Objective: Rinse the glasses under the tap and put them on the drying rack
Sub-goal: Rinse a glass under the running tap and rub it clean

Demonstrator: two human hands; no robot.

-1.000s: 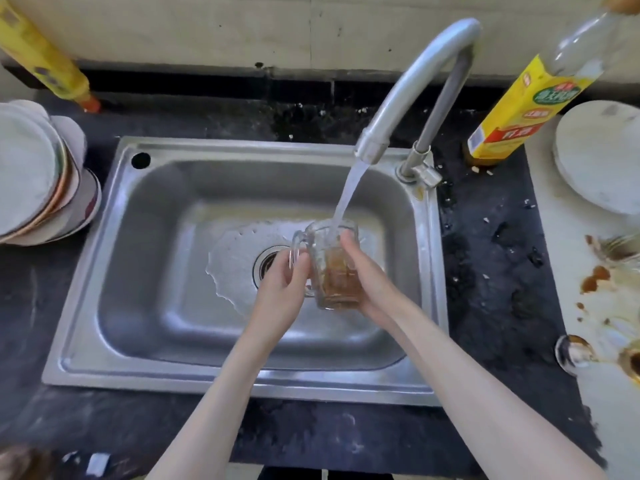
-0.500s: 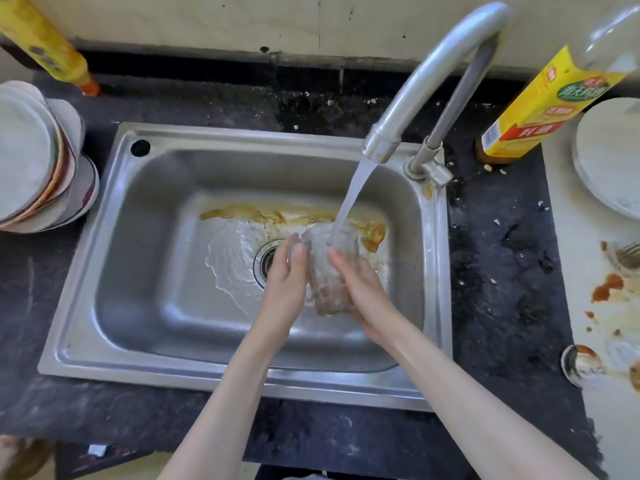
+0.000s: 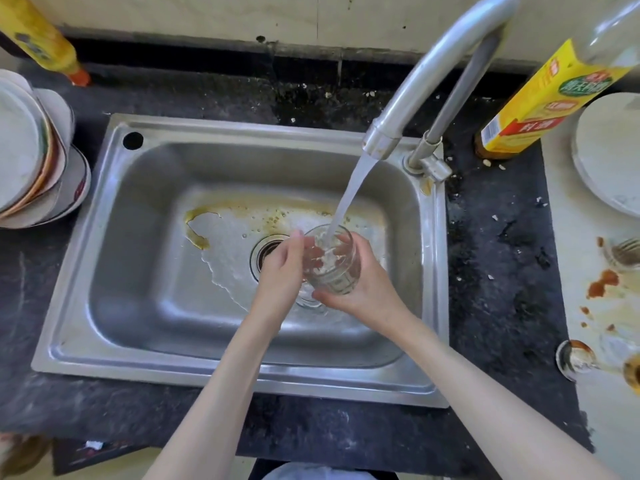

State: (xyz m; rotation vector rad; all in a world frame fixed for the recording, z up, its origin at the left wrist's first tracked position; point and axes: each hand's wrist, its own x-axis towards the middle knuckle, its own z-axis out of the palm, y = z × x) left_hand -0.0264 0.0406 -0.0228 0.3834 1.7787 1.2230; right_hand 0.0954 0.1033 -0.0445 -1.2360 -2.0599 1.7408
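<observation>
A clear glass mug (image 3: 334, 268) stands upright over the steel sink (image 3: 138, 271), right under the stream from the tap (image 3: 415, 88). Water runs into its open mouth. My right hand (image 3: 363, 289) wraps round the mug's right side and base. My left hand (image 3: 284, 271) holds its left side, fingertips at the rim; the handle is hidden behind that hand. Brown liquid stains the sink floor behind the drain (image 3: 268, 252). No drying rack is in view.
A stack of plates (image 3: 31, 157) sits left of the sink. A yellow bottle (image 3: 45, 36) stands at the back left, a yellow-labelled bottle (image 3: 540, 105) at the back right. On the stained right counter lie a white plate (image 3: 609, 154), a fork (image 3: 627, 251) and a dirty glass (image 3: 576, 358).
The brown liquid in the mug was tipped out into the sink. The mug is upright again under the stream and now holds clear water.
</observation>
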